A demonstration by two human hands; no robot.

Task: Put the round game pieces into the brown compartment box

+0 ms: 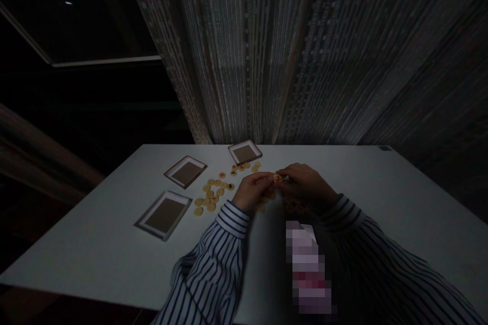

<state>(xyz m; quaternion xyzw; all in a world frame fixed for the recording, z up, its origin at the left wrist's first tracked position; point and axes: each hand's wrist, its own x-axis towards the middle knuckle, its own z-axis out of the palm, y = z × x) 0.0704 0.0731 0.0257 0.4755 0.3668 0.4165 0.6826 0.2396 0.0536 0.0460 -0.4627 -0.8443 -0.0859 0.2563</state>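
Pinching one small disc point(278, 179) – round, pale yellow, marked in red – between the narrowed fingertips of the left hand point(249, 190) and the right hand point(307, 183); holding it raised in the small gap between both hands, face toward the camera. Angling both forearms inward from the lower edge, in cuffed sleeves point(206, 259) of cloth striped white and blue; curling the right fingers down from above, reaching in with the left from the side. Shows more discs point(295, 206) just below the hands, dim and partly hidden; shows loose discs point(211, 206) scattered left of and beyond the left hand, some plain and smooth, some with red or dark marks. Farther left and beyond, shows three shallow rectangular frames point(165, 215), brown-panelled with pale inner borders – too dim to tell the material; under it all, a smooth white table point(114, 254); behind, a ribbed, stringy curtain point(267, 61) in long vertical strands.
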